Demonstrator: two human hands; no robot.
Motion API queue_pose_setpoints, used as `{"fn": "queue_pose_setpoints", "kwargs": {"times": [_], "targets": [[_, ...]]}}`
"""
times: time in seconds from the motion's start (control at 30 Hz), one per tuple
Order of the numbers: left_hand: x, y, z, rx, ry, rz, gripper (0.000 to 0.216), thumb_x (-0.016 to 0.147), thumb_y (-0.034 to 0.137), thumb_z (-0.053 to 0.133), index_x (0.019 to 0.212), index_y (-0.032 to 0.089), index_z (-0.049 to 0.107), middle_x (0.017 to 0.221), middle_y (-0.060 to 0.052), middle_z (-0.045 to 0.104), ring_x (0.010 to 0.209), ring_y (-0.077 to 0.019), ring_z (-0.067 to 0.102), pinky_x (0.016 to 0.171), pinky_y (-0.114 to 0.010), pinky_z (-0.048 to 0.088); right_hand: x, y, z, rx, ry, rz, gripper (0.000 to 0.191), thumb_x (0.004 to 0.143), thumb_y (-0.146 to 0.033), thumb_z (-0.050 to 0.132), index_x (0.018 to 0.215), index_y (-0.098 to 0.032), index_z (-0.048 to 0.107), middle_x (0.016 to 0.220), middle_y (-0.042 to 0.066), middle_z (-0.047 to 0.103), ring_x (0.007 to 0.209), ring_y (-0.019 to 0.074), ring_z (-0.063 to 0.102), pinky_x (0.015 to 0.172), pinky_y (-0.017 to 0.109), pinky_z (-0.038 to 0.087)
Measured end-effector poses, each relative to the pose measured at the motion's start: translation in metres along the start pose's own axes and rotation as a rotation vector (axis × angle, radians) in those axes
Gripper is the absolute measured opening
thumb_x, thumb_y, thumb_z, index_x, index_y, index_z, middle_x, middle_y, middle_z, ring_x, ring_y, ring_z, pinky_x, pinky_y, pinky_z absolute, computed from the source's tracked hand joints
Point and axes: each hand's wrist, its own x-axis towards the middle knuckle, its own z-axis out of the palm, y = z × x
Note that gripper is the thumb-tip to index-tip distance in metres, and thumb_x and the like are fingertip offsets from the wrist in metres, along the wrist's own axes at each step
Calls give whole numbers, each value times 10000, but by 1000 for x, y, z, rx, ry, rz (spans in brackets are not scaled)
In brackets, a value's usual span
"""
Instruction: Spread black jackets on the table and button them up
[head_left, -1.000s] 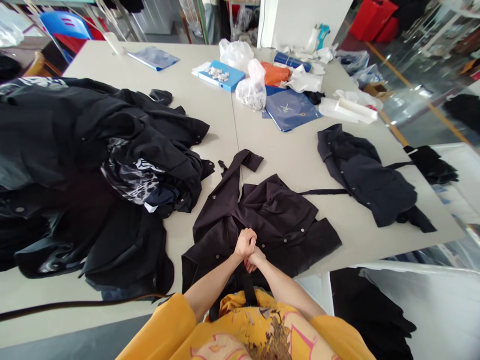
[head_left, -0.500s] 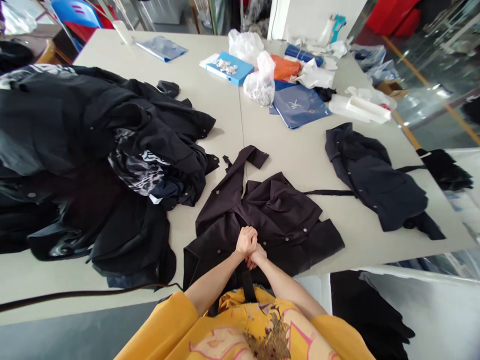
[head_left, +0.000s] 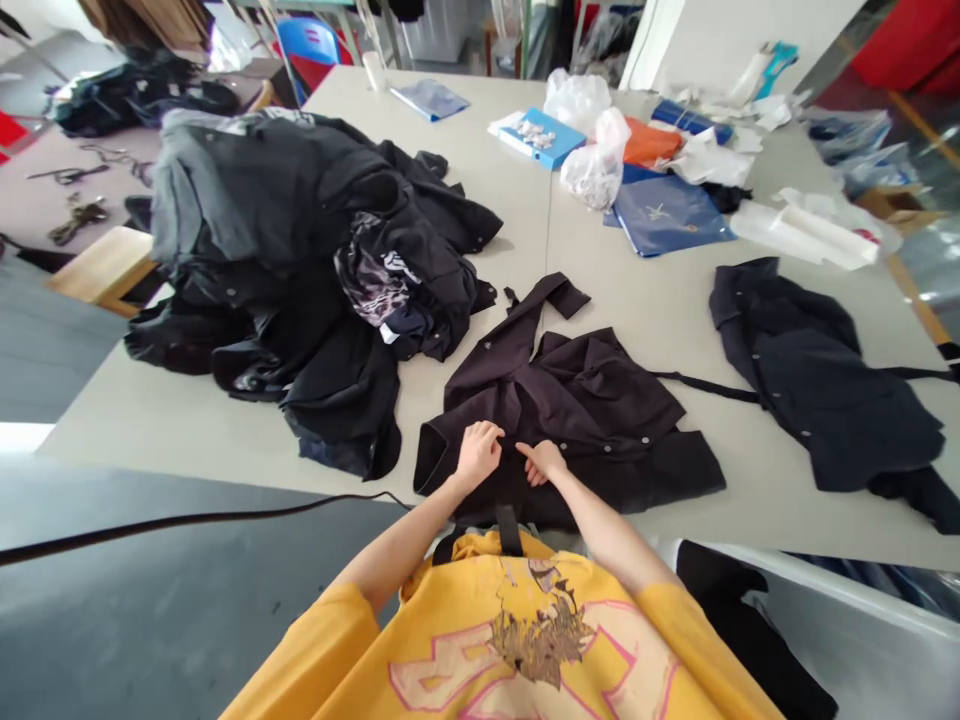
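A black buttoned coat (head_left: 577, 400) lies spread and crumpled on the pale table (head_left: 630, 280), with a long collar or tie part pointing to the far side. My left hand (head_left: 478, 455) rests on the coat's near part, its fingers lying on the cloth. My right hand (head_left: 541, 462) lies a little to the right on the same cloth, index finger stretched toward my left hand. Neither hand visibly grips anything. A black strap (head_left: 508, 528) hangs at the near edge between my forearms.
A large heap of dark garments (head_left: 315, 290) stands left of the coat, and a navy garment (head_left: 817, 390) lies to the right. Plastic bags (head_left: 596, 150), a blue folder (head_left: 667, 215) and a blue box (head_left: 541, 138) sit at the far side. A black cable (head_left: 202, 520) runs past the table's near edge.
My hands were clasped together and have come apart, now lying side by side on the coat. The view has swung, so the table and garments appear shifted to the right.
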Motion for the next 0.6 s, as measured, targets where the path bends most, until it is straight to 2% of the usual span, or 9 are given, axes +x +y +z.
{"fn": "queue_pose_setpoints", "kwargs": {"times": [0.1,0.17,0.23,0.3,0.37,0.43,0.5,0.6], "targets": [[-30,-34,-25,178,-63,-102,229,886,82,561,1058,200,657,1085,-90,660,1034,-274,576,907,-431,446,-1,5,-10,-120,38,5,671,1043,-590,395,603,-135,619,565,97,660,469,177,651,488,272,524],[-39,-43,-32,259,-99,-142,246,920,148,577,1152,190,645,1139,-113,650,1063,-296,568,891,-444,447,-4,4,-19,-206,104,-37,673,1046,-564,383,579,-143,621,574,118,673,500,189,672,524,264,516],[-40,-43,-32,290,-130,-103,285,946,193,577,1227,189,623,1202,-129,633,1107,-305,556,918,-453,436,-12,-1,-18,-294,204,-116,622,1050,-523,393,635,-145,661,656,134,711,642,205,722,619,253,514],[-36,-37,-30,274,-168,2,311,957,207,583,1267,199,604,1268,-129,614,1163,-297,543,977,-456,412,-24,-5,-4,-362,296,-224,545,1050,-495,412,728,-162,700,811,137,753,870,222,739,741,245,502],[-30,-31,-26,238,-210,91,332,942,214,620,1273,205,599,1301,-124,605,1203,-292,535,1010,-455,394,-36,-6,22,-467,321,-440,457,1049,-451,432,816,-189,726,954,116,764,1023,221,704,843,249,484],[-23,-27,-22,224,-252,114,322,916,185,643,1236,203,616,1266,-122,623,1193,-294,549,999,-456,398,-44,-2,51,-605,293,-721,332,1035,-358,467,941,-205,746,1071,94,753,1074,213,673,921,274,476],[-15,-28,-18,228,-269,87,280,905,123,615,1174,197,642,1186,-118,656,1150,-291,576,969,-451,410,-45,7,76,-718,288,-923,267,999,-259,505,1132,-190,727,1220,106,711,1152,229,635,1000,328,471],[-6,-33,-15,188,-229,6,208,948,120,554,1109,193,665,1070,-101,702,1067,-266,621,937,-425,430,-39,29,97,-772,341,-973,400,939,-183,555,1327,-135,639,1395,153,611,1310,269,538,1105,411,433]]}}
